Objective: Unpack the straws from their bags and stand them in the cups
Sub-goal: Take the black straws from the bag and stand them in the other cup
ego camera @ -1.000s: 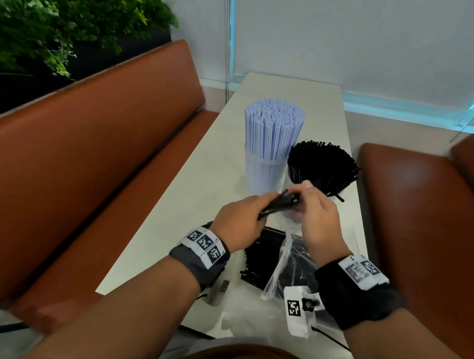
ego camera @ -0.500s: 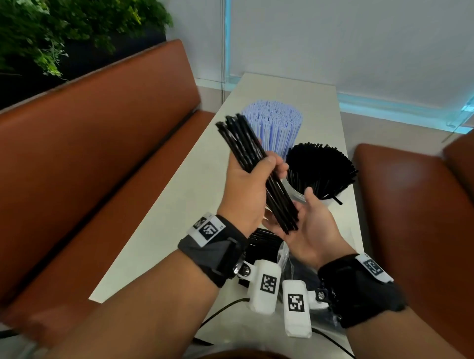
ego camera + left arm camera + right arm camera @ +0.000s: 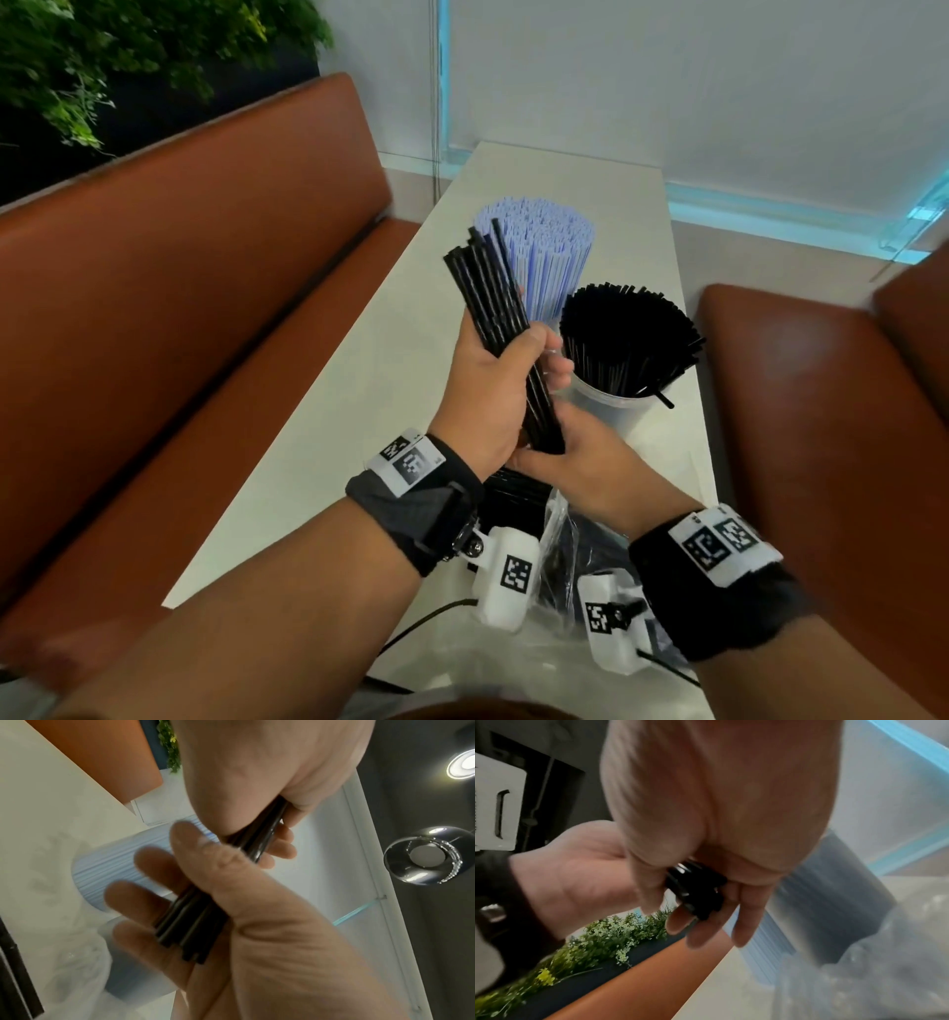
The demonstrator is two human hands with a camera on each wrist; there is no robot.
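Bristling from the left hand [image 3: 493,390]: slim, glossy black straws [image 3: 500,318], bundled.

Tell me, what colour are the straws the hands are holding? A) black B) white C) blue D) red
A: the left hand grips a bunch of black straws, and the right hand props the bottom ends; the blue straws stand in a cup behind.

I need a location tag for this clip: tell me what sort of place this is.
Probably a café or restaurant booth: brown padded bench seats flank a long pale table, with cups of bulk black straws and pale blue straws and a plant behind.
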